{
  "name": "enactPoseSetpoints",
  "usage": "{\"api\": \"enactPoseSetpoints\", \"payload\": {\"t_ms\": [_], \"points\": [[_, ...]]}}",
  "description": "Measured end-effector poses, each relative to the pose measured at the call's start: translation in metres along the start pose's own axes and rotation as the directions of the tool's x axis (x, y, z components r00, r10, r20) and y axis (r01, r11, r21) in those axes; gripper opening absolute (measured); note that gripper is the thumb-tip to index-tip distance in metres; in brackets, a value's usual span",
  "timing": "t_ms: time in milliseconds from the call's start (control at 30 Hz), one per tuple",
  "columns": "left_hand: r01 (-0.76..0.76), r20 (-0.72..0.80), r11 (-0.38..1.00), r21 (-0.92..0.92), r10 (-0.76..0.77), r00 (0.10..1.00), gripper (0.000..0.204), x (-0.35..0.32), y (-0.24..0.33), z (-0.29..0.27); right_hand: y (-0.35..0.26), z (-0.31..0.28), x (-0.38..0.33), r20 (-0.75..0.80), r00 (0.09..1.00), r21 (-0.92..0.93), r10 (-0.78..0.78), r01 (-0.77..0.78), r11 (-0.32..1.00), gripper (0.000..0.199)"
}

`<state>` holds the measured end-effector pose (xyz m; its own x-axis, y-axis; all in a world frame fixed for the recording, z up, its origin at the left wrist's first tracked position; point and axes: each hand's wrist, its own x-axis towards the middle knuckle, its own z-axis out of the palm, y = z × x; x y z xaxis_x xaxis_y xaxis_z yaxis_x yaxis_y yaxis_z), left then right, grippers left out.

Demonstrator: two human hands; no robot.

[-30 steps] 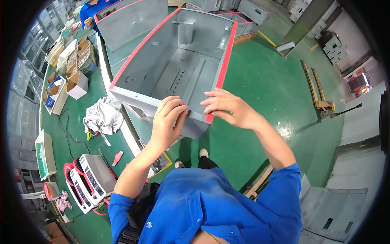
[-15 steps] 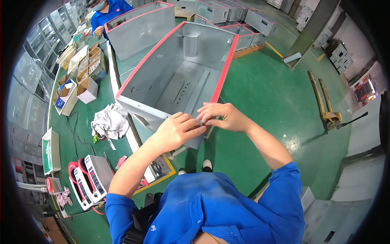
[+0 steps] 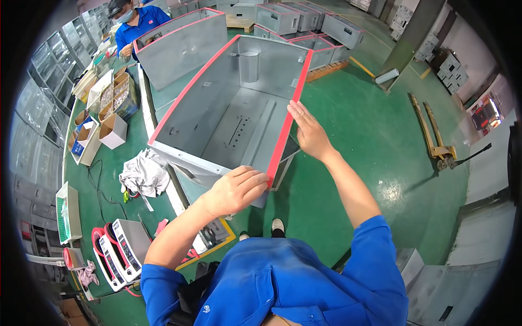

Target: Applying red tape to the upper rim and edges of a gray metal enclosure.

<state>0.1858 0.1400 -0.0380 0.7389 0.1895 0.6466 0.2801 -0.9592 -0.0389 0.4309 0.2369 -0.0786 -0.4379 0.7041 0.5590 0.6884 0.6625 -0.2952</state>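
Left hand (image 3: 235, 190) fingertips hidden | right hand (image 3: 307, 130) flat on red strip (image 3: 283, 133)

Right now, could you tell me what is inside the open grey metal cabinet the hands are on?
The grey metal cabinet holds no loose items: only a raised channel, a row of punched slots and a small grey bracket on the far wall. The left hand hides the near corner.

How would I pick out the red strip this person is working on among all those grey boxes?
Start at the big open grey metal cabinet nearest the person, on the green floor. The red strip runs along its right-hand rim, with the left hand at its near end and the right hand flat farther up. Other rims carry red too, but only this one is touched.
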Motion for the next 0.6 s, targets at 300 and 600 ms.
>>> {"api": "enactPoseSetpoints", "payload": {"t_ms": [300,600], "points": [[0.002,0.017,1.000,0.006,-0.002,1.000,0.021,0.0004,-0.0018,-0.0032,-0.0057,0.0023,0.0007,-0.011,1.000,-0.062,0.016,-0.016,0.998,0.055],[-0.028,0.076,1.000,0.013,0.027,0.997,0.018,-0.0002,-0.0011,-0.0047,-0.0060,0.0031,0.0011,-0.010,1.000,-0.085,0.023,-0.024,0.996,0.057]]}}
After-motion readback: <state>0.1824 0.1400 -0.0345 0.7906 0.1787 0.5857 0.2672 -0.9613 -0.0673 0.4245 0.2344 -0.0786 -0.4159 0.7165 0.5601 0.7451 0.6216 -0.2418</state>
